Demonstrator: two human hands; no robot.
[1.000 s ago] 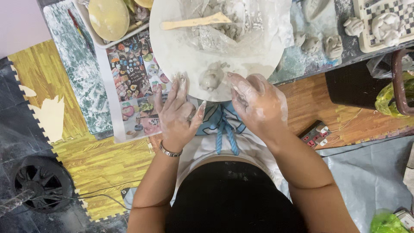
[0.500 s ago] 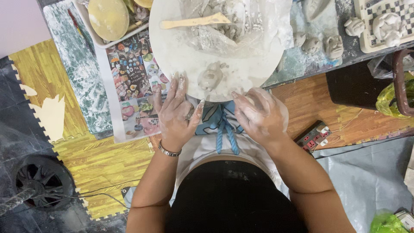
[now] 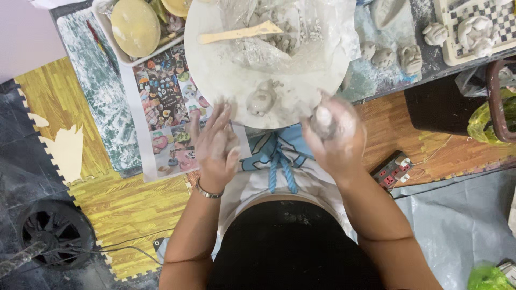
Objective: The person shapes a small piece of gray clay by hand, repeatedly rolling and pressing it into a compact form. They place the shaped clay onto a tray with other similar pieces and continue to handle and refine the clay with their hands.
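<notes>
- Head camera shows us looking straight down on a round white board (image 3: 215,70) with a small grey clay figure (image 3: 262,99) lying near its front edge.
- Compared with a moment ago, both hands have come off the figure: it now lies alone on the board, touched by nobody. So the shaping on the board is paused, we judge, and the work goes on in the hand.
- Our left hand (image 3: 216,144) is released, fingers spread and flat, just beside the board's rim and over a colourful printed sheet (image 3: 166,102).
- Our right hand (image 3: 336,134) is clenched around a small lump of clay (image 3: 323,117); the picture is blurred here, so its shape we can only guess.
- The figure's long axis runs from the front-left toward the far-right, with a thin part pointing to the plastic bag of clay (image 3: 285,32).
- A wooden stick (image 3: 239,34) lies across this bag.
</notes>
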